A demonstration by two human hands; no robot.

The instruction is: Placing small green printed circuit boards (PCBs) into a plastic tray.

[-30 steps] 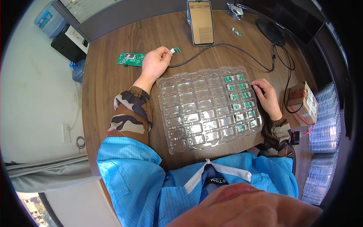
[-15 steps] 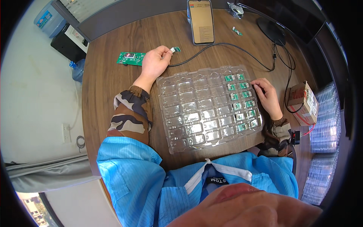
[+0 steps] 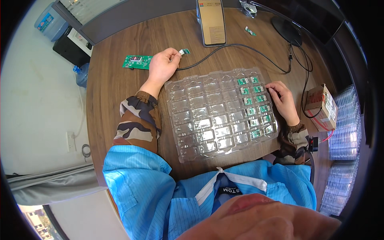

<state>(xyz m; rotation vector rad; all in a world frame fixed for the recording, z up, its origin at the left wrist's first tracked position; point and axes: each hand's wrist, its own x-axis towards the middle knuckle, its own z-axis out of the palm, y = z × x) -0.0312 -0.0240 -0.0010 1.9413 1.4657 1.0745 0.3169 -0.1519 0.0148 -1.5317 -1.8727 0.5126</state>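
Fingers [image 3: 172, 51] at left pinch a small green board [image 3: 186, 51]; right fingers [image 3: 277, 84], closure unclear, flank the pocketed plastic tray [image 3: 216, 98].

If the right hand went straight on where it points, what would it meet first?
The right hand would likely meet the right rim of the clear, rectangular plastic tray first; its fingers sit close to that edge, though contact is unclear.

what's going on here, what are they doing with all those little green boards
The person's left hand holds a small green circuit board beside a larger green circuit board. The right hand rests by the right edge of a clear plastic tray, whose two right-hand columns hold more small boards. A smartphone stands farther back.
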